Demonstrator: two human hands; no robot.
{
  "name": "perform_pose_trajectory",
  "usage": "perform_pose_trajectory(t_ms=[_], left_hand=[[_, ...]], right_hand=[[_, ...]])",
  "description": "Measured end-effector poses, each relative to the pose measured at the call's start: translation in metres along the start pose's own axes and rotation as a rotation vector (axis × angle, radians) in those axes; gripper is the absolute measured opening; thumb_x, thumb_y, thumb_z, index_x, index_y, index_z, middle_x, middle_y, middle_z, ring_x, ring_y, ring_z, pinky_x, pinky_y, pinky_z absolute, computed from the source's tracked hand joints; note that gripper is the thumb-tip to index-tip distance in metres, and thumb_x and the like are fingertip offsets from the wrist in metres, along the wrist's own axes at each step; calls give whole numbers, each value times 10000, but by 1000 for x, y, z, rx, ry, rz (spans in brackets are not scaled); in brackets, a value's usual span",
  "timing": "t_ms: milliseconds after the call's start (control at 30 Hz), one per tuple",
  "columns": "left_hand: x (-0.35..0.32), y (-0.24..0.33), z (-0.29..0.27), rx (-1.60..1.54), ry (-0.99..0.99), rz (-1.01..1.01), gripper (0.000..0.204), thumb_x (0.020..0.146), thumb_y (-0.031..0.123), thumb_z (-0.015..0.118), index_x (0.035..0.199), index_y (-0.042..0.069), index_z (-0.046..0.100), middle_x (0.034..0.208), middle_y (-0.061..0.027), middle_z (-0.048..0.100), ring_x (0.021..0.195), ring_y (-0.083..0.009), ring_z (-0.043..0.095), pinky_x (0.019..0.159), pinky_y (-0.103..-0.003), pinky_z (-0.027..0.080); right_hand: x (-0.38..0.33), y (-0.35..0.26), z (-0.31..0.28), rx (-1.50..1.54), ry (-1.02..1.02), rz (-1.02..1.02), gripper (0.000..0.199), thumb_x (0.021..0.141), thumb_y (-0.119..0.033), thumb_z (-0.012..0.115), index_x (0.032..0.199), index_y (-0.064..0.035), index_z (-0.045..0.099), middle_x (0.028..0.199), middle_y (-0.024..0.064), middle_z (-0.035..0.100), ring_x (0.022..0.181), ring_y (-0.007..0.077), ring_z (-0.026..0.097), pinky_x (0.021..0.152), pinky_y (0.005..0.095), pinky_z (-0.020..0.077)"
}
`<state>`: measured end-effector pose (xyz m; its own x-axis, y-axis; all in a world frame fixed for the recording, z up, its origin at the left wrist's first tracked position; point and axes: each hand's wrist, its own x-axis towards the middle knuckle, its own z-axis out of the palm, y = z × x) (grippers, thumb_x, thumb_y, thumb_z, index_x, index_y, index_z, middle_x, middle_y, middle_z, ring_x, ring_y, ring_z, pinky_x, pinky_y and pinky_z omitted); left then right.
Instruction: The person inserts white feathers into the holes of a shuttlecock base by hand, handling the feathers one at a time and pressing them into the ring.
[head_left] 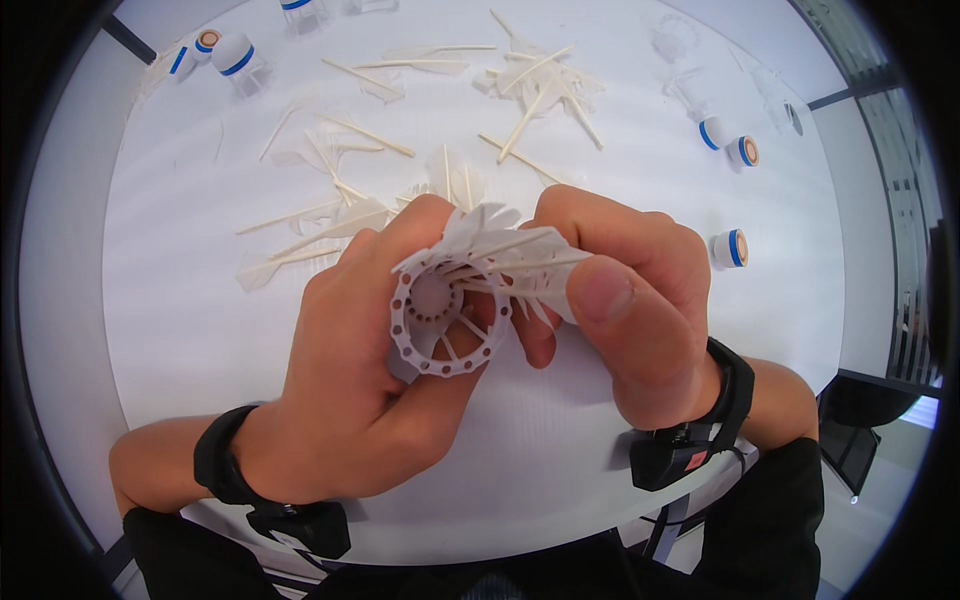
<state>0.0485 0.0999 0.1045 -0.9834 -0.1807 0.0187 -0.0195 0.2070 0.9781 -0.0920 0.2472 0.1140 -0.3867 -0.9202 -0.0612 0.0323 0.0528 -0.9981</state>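
Note:
My left hand [350,370] is wrapped round a white cup-shaped plastic frame [447,368], whose open end is tilted up. Small holes run round its rim, and a smaller ring of holes shows deep inside beside some spokes. Several white feathers stand in the far and right side of the frame, their pale quills reaching inward. Between the thumb and fingers of my right hand [640,300] is the vane of a white feather [545,275] at the frame's right side. Whether that feather's quill is seated in a hole cannot be made out.
Loose white feathers lie in a far pile [540,90] and a left pile [320,225] on the white table [200,340]. White blue-banded caps [733,248] stand at right. Another blue-banded piece [235,58] is far left. Black devices [665,460] are strapped to both wrists.

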Motion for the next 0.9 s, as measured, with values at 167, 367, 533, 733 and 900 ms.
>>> perform_pose_trajectory(t_ms=[167, 367, 533, 733, 900], left_hand=[[-1, 2, 3, -26, 26, -65, 320, 869, -66, 598, 1174, -28, 508, 1055, -70, 599, 948, -129, 585, 844, -270, 476], [-1, 0, 2, -41, 9, -53, 308, 865, -61, 602, 1158, -22, 515, 1054, -64, 592, 937, -120, 574, 832, -262, 468], [-1, -1, 3, -60, 43, -29, 318, 863, -49, 597, 1166, -14, 509, 1029, -50, 594, 930, -108, 561, 827, -255, 458], [-1, 0, 3, -44, 19, -46, 359, 864, -52, 592, 1206, -15, 489, 1043, -56, 596, 935, -112, 562, 833, -258, 459], [-1, 0, -1, 43, -22, -20, 397, 863, -67, 588, 1241, -16, 478, 1056, -61, 596, 943, -116, 564, 842, -262, 462]], right_hand=[[0, 2, 0, 26, -4, 3, 615, 929, -589, 501, 752, -3, 556, 674, 61, 561, 596, 134, 544, 559, 259, 409], [1, 2, 1, 34, -12, 18, 599, 926, -573, 505, 760, 0, 557, 672, 61, 556, 597, 135, 541, 561, 258, 406], [1, -1, 0, 24, -23, 29, 576, 928, -548, 483, 771, 0, 566, 662, 73, 572, 615, 134, 537, 573, 259, 403], [1, -1, 0, 29, -21, 36, 567, 923, -536, 484, 790, 7, 580, 665, 66, 567, 620, 131, 536, 579, 257, 405], [1, -1, 1, 27, -15, 45, 574, 918, -543, 486, 792, 9, 581, 659, 65, 565, 613, 131, 535, 575, 258, 404]])
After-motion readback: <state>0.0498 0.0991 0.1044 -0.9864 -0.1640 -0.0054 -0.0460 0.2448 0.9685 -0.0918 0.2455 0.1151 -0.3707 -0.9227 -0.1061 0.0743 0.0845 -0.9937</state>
